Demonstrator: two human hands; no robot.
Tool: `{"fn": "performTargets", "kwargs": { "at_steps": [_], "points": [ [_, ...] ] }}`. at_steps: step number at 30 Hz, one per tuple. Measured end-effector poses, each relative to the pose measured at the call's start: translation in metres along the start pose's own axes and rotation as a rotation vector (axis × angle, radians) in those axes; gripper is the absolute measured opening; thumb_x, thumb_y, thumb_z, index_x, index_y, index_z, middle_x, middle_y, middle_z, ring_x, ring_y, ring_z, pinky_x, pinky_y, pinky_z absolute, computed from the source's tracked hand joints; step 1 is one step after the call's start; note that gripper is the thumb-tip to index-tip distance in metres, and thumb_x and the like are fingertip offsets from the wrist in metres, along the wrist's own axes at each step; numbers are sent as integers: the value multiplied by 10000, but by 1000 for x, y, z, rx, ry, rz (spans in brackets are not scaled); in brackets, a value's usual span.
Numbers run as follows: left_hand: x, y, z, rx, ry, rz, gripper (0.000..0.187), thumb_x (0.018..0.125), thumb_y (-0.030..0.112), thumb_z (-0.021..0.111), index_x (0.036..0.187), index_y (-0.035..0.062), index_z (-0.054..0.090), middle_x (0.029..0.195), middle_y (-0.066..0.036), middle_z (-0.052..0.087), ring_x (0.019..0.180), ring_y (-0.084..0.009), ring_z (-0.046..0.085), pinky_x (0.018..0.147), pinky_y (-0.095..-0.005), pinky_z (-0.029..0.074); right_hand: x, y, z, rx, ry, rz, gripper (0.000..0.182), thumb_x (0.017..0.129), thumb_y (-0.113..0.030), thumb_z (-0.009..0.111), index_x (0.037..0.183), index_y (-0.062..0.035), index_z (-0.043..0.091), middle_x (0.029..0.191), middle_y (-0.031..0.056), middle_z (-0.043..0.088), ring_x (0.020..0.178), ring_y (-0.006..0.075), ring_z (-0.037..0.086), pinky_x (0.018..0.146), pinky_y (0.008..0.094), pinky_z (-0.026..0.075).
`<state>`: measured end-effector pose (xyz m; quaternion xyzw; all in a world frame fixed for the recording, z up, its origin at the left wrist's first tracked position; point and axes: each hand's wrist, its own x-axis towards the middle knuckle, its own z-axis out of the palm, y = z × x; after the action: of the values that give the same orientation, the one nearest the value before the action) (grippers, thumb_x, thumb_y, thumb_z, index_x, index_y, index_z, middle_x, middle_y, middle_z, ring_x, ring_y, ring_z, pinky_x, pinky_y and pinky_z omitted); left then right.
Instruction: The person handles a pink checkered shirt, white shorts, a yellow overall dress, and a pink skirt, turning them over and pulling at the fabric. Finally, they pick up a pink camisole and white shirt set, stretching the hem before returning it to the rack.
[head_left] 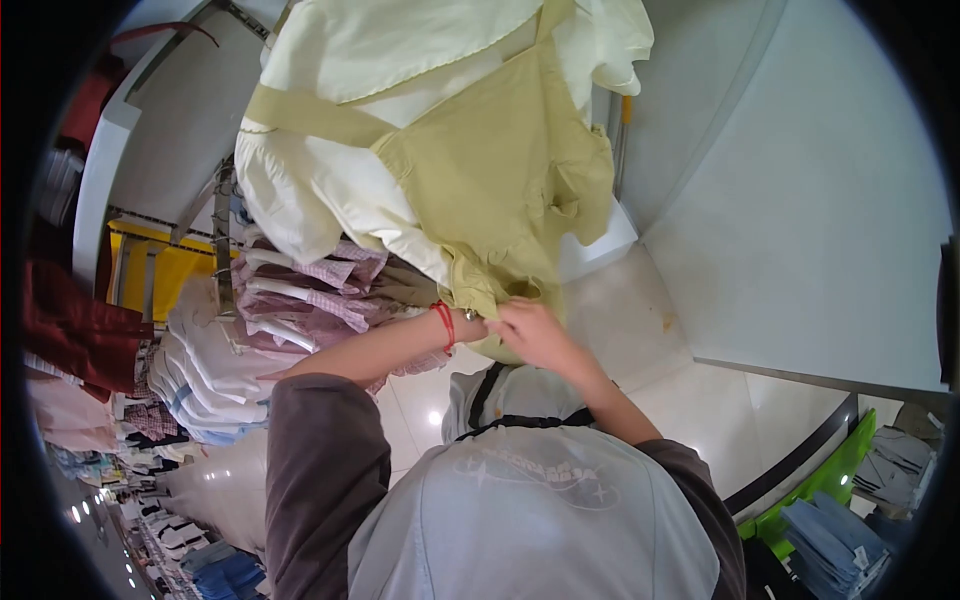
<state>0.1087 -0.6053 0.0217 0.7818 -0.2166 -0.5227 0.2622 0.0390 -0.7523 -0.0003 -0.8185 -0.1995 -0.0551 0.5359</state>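
A pale olive-green pinafore dress hangs in front of me, with a white puff-sleeved blouse behind its straps. The dress's lower part is bunched at my hands. My right hand has its fingers closed on the gathered green cloth. Just left of it, my left hand reaches into the folds at the same spot; the cloth and my right hand hide its fingers. A red string bracelet circles my left wrist, and a small shiny piece shows beside it.
Pink checked garments and white garments on hangers crowd the left. Dark red clothes hang farther left. A pale wall panel stands on the right. Folded jeans lie at the lower right by a green panel.
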Motion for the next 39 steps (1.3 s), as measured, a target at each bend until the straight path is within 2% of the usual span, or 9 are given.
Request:
{"fn": "performTargets", "kwargs": {
  "at_steps": [3,12,18,21,24,28,31,37,39],
  "points": [
    [8,-8,5,-84,-64,12,213,816,136,466,989,54,560,1038,-81,567,993,-241,523,833,-354,420,0,-8,7,-18,-50,-104,242,812,-192,533,654,-13,499,621,137,510,643,312,526,570,393,419],
    [19,-20,9,-141,-103,89,217,818,136,464,997,53,555,1034,-89,567,986,-243,526,826,-349,423,4,-12,2,82,-84,34,300,799,-203,556,597,-9,447,573,142,479,564,317,492,531,388,400],
    [29,-26,14,-146,-99,163,220,819,137,463,1002,53,552,1030,-94,567,981,-244,528,821,-346,425,5,-21,6,64,-150,-128,289,788,-203,560,596,-13,458,561,147,467,555,319,481,523,398,391],
    [39,-25,10,-119,-89,213,222,819,137,462,1005,53,551,1029,-96,567,978,-245,529,819,-345,426,10,-14,3,97,-39,-72,281,791,-198,554,598,-16,462,551,146,460,556,315,476,517,397,385],
    [51,-26,13,-82,-82,247,224,820,137,462,1008,53,549,1027,-99,568,975,-245,530,817,-343,427,21,-17,-4,134,-66,-2,277,794,-189,550,599,-17,453,541,147,443,550,309,466,510,391,375],
    [56,-29,11,-20,-83,249,226,821,137,461,1011,52,547,1025,-102,568,972,-246,532,813,-341,428,20,-9,6,164,-75,-98,282,798,-177,548,611,-1,432,542,158,417,533,300,448,500,377,355],
    [56,-33,10,18,-81,244,227,821,137,460,1014,52,545,1023,-104,568,969,-247,533,811,-340,429,22,-6,11,205,-54,-157,282,804,-141,555,617,11,408,528,114,368,487,219,352,468,313,308],
    [60,-42,6,137,-60,226,230,822,138,459,1019,52,542,1020,-109,568,964,-248,535,806,-337,432,31,-6,-9,221,-213,140,270,811,-132,561,615,7,438,549,85,410,500,121,391,475,271,326],
    [63,-44,8,201,-44,229,232,823,138,459,1021,52,541,1019,-111,568,962,-248,535,805,-336,432,33,2,-14,241,-108,103,238,814,-131,560,655,8,451,567,79,431,523,100,411,486,252,338]
  ]
}}
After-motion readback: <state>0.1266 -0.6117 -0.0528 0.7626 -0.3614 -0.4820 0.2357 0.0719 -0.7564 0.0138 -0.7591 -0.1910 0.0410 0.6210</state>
